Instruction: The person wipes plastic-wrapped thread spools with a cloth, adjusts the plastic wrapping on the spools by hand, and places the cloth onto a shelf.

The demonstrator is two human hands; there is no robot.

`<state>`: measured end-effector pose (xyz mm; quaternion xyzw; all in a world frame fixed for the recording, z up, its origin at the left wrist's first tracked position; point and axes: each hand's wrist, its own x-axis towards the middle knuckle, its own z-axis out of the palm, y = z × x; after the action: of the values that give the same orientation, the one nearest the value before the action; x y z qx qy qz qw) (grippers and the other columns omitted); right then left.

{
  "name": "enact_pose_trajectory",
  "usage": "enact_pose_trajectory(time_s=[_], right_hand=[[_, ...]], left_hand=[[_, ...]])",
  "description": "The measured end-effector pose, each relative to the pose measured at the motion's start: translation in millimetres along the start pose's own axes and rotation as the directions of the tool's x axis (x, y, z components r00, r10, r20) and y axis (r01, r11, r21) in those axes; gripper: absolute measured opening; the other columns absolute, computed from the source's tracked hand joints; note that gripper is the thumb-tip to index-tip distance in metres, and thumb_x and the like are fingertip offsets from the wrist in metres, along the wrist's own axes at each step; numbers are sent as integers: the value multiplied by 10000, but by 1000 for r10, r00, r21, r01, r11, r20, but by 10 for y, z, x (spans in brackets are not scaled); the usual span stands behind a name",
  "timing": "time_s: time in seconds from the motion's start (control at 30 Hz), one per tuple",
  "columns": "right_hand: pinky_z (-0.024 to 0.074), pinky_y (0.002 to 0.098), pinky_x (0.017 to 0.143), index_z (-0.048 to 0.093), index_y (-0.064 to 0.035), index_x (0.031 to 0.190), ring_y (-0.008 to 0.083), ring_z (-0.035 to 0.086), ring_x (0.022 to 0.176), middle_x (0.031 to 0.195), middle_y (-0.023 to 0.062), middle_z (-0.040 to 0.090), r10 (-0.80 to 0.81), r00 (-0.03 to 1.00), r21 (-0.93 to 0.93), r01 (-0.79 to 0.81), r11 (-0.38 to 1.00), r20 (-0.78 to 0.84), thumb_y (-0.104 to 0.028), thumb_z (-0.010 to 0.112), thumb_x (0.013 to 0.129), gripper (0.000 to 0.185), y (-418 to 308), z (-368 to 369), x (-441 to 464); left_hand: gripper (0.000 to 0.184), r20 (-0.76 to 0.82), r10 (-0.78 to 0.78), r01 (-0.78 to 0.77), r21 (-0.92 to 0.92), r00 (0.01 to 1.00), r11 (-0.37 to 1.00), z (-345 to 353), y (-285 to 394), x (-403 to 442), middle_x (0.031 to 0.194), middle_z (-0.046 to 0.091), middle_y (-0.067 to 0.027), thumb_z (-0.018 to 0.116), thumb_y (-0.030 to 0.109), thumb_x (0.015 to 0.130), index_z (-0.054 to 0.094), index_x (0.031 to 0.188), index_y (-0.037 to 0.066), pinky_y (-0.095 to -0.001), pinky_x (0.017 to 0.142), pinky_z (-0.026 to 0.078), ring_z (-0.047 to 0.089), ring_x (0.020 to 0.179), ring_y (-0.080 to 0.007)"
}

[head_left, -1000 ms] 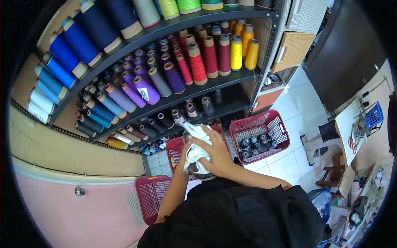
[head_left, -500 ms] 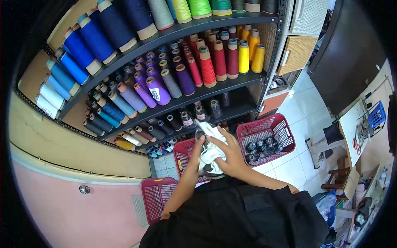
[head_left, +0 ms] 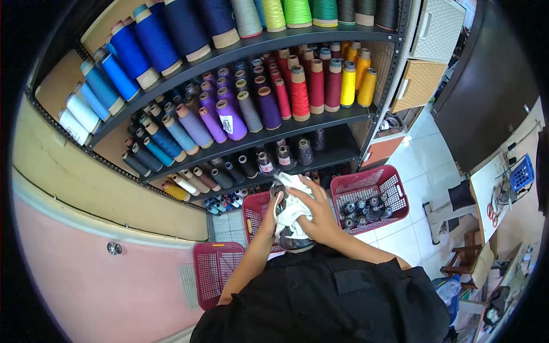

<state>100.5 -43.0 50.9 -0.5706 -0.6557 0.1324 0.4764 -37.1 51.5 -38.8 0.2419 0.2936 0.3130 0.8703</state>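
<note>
In front of my chest I hold a dark thread cone (head_left: pixel 295 244), seemingly in clear plastic wrap, with its wider end toward my body. My left hand (head_left: pixel 269 217) is closed around its left side. A crumpled white cloth (head_left: pixel 295 199) lies over the cone and covers much of it. From the right, my right hand (head_left: pixel 318 210) presses this cloth onto the cone with bent fingers. Below and beyond my hands, a red basket (head_left: pixel 249 212) is partly hidden by them.
A black shelf rack (head_left: pixel 251 146) full of coloured thread cones stands ahead. Another red basket (head_left: pixel 400 191), right, holds several dark wrapped cones (head_left: pixel 366 208). A further red basket (head_left: pixel 217 247) sits lower left. On the right is a white table (head_left: pixel 483 191) with red scissors (head_left: pixel 492 210).
The head view has shifted, so the shelves appear slightly lower and farther right. More of the cone's wide end shows below the cloth. Both hands keep their holds.
</note>
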Motion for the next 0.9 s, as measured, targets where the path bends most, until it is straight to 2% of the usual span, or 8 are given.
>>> enact_pose_trajectory(time_s=[0.13, 0.33, 0.5, 0.57, 0.67, 0.7, 0.83, 0.9], right_hand=[[301, 373, 1052, 525, -41, 1264, 315, 423, 1249, 1344, 201, 431, 203, 976, 353, -162, 921, -80, 39, 447, 770, 506, 132, 113, -2], [276, 417, 1052, 543, -89, 1262, 385, 392, 1247, 1351, 206, 411, -11, 998, 64, 7, 998, 54, -22, 502, 726, 541, -117, 87, 1], [307, 373, 1049, 507, -23, 1264, 337, 427, 1244, 1315, 204, 451, 141, 988, 306, -115, 945, -64, 32, 456, 769, 500, 99, 199, 55], [299, 403, 1048, 508, -43, 1276, 369, 411, 1246, 1322, 221, 439, 196, 969, 353, -133, 926, -148, 7, 471, 764, 516, 112, 133, 44], [311, 417, 1042, 517, -26, 1256, 371, 435, 1228, 1325, 225, 445, -12, 996, 189, 30, 981, -92, -14, 504, 728, 528, -23, 15, 22], [293, 426, 1047, 510, -51, 1274, 397, 407, 1235, 1341, 232, 421, -32, 999, 94, 31, 995, 14, -16, 507, 698, 577, -109, 2, 10], [282, 408, 1054, 437, -64, 1341, 372, 398, 1246, 1358, 211, 399, 3, 998, 86, -8, 996, 62, -10, 486, 709, 637, -44, 186, -43], [302, 410, 1041, 411, -78, 1371, 378, 415, 1230, 1317, 227, 428, 95, 994, 324, -106, 940, 49, -10, 492, 754, 626, 62, 204, -10]], left_hand=[[575, -60, 86, -76, 155, 995, 985, -27, -23, -187, 1146, 617, -121, 520, 471, 891, 496, 1269, 38, -336, 850, 508, 623, 1002, -217], [619, -29, 51, -46, 141, 998, 989, 113, 66, -358, 1187, 598, -148, 477, 490, 907, 471, 1294, 7, -347, 902, 486, 611, 1045, -242], [503, 52, 228, -233, 268, 972, 935, -233, -117, -258, 1228, 565, -103, 440, 383, 943, 461, 1307, 36, -333, 902, 472, 575, 1081, -194], [504, -99, 267, -203, 420, 959, 885, -173, -88, -287, 1194, 573, -105, 452, 378, 933, 450, 1302, 33, -332, 904, 470, 573, 1074, -201], [590, -17, 506, -485, 258, 862, 835, 145, 54, -386, 1154, 577, -131, 559, 418, 864, 426, 1288, 30, -358, 911, 478, 585, 1054, -229], [608, -7, 359, -357, 91, 933, 930, 7, 70, -323, 1154, 576, -129, 596, 413, 840, 433, 1285, 31, -354, 879, 499, 599, 1023, -233], [592, 123, 400, -418, 320, 908, 850, -27, 128, -297, 1223, 519, -117, 614, 290, 852, 382, 1322, 14, -318, 938, 427, 528, 1107, -211], [591, 124, 397, -412, 395, 910, 821, 101, 143, -389, 1252, 502, -127, 592, 277, 863, 364, 1333, 0, -327, 989, 379, 493, 1157, -220]])
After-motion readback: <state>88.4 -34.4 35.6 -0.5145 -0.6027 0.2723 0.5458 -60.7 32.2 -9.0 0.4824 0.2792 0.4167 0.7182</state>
